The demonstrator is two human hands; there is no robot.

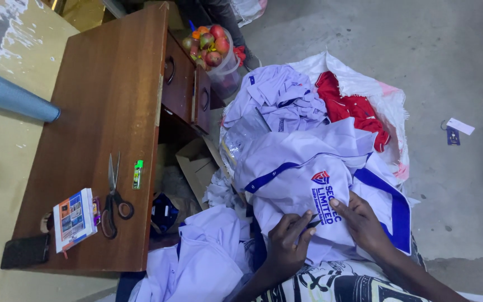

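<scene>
While the right hand (364, 223) presses spread fingers flat on the pale shirt (303, 184), the left hand (286, 246) pinches a small dark tool (312, 221); keeping the cloth taut seems wise.

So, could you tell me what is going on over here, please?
A person sits with a pale lilac shirt with blue trim across their lap. The left hand holds a small dark tool against the printed patch, and the right hand presses the fabric flat beside it. More shirts are piled on a white sack. Scissors lie on the wooden desk.
</scene>
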